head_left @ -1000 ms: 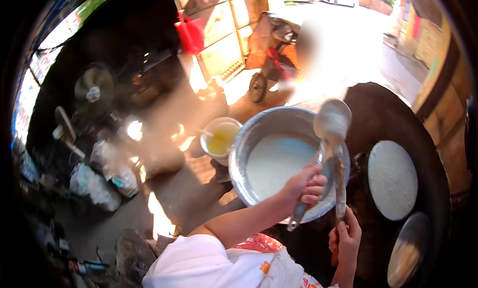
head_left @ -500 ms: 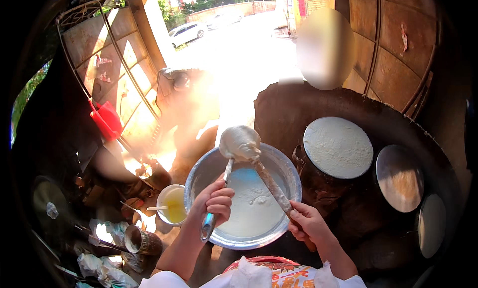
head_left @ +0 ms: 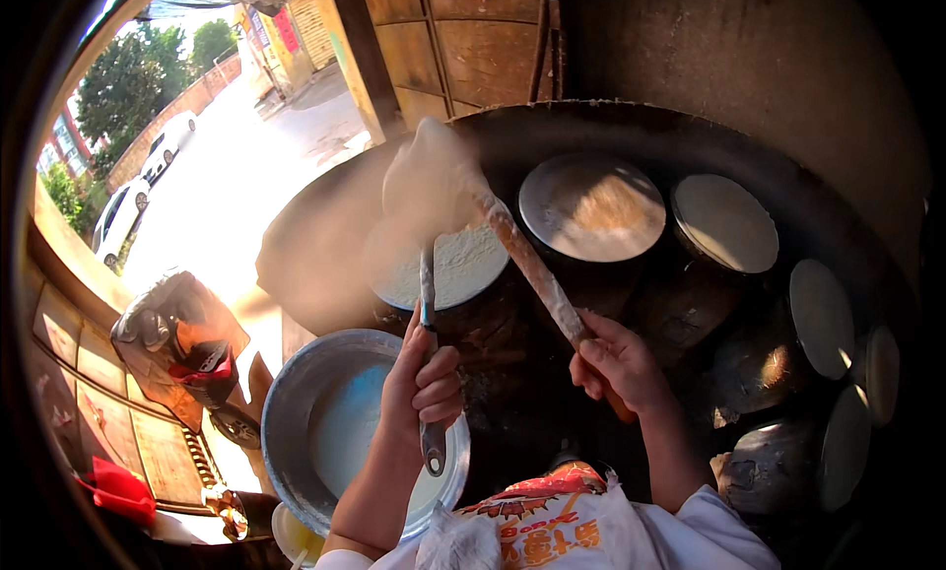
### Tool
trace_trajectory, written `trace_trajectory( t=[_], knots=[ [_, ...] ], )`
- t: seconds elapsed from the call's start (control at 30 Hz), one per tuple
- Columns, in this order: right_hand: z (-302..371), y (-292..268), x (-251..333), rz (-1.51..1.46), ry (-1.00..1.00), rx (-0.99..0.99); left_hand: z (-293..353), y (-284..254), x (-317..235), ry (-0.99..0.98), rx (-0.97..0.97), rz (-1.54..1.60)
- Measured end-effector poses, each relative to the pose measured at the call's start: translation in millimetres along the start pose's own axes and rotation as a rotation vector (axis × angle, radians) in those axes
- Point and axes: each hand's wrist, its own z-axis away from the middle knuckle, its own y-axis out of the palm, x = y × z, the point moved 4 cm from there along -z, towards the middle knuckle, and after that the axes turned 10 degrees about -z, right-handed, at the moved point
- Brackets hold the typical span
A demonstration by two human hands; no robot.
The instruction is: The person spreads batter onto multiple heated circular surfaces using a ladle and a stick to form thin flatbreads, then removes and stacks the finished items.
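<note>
My left hand (head_left: 424, 381) is closed round the handle of a ladle (head_left: 427, 286). White batter (head_left: 429, 181) heaps over and hides its bowl. In my right hand (head_left: 613, 365) is a wooden stick (head_left: 532, 267) coated with batter, its far end against the heaped ladle. Both tools are held over the near edge of a round plate (head_left: 459, 263) spread with rough white batter. Left of it stands a large metal basin (head_left: 279, 417) of white batter, partly behind my left forearm. Haze or blur softens the ladle's head.
Several round plates curve along the dark stove to the right, the nearest being a shiny one (head_left: 557, 210) and a pale one (head_left: 724, 220). A pale bowl (head_left: 286, 533) touches the basin's lower left. A covered motorbike (head_left: 182, 338) and a red object (head_left: 120, 489) are at left.
My view has turned right, so the basin now sits lower left. The ladle and stick have moved from above the basin to above the batter-covered plate. Both hands keep their grip.
</note>
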Motion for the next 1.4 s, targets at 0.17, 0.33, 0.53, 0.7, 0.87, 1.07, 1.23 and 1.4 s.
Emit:
trace_trajectory(
  t=[0.17, 0.33, 0.53, 0.7, 0.87, 1.07, 1.23, 1.4],
  knots=[
    [-22.5, -94.6, 0.5, 0.641, -0.75, -0.544, -182.0, 82.8, 92.1, -0.396, 0.176, 0.591],
    [78.3, -179.3, -74.7, 0.601, -0.256, -0.689, -274.8, 17.7, 106.4, -0.513, 0.307, 0.355],
    [-16.2, -272.7, -53.6, -0.102, -0.132, -0.982, -365.9, -53.3, 129.7, -0.694, -0.048, 0.363],
    [-47.4, -275.3, -79.8, -0.119, -0.262, -1.047, -385.8, -100.3, 100.7, -0.615, -0.327, -0.456],
    [-99.0, -275.2, -59.9, 0.426, -0.379, -1.134, -432.9, -105.9, 83.9, -0.527, -0.318, -1.359],
    [-95.6, -283.5, -11.8, 1.015, -0.413, -1.075, -446.7, -112.8, 34.5, -0.22, -0.299, -1.715],
    [-132.6, -285.1, -27.3, 1.096, -0.424, -0.998, -458.4, -143.6, 20.4, -0.047, -0.333, -2.116],
    [-115.6, -295.3, -10.8, 1.214, -0.514, -1.021, -446.3, -152.0, -29.2, 0.383, -0.2, -2.503]
  ],
)
